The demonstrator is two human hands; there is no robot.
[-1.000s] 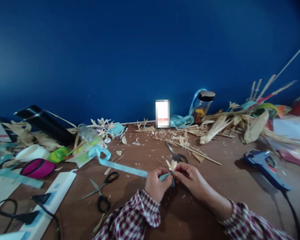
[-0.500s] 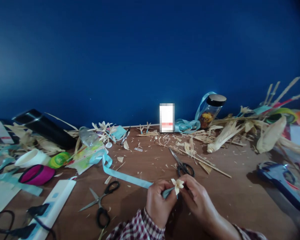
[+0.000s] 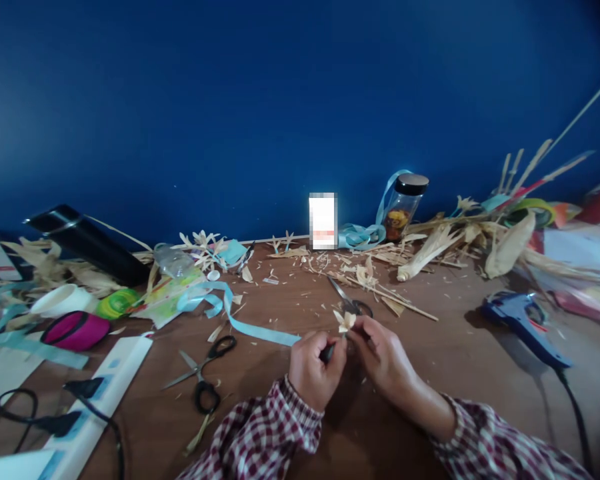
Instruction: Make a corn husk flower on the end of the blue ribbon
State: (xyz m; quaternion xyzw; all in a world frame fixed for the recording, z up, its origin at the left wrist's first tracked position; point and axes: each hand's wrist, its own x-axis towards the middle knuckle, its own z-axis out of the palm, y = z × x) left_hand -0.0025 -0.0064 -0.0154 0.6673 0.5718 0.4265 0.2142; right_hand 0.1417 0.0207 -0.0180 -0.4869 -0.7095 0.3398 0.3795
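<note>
Husk flower (image 3: 344,320) pinched by both my hands, left (image 3: 314,365), right (image 3: 383,357) | wrapping blue ribbon (image 3: 253,329) | next: taut turns.

no readable text, white card (image 3: 323,221) by the wall blurred out

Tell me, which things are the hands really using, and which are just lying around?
In use: left hand, right hand, small straw flower, light blue ribbon.

Lying about: black scissors, glue gun, jar, pink pouch.
</note>
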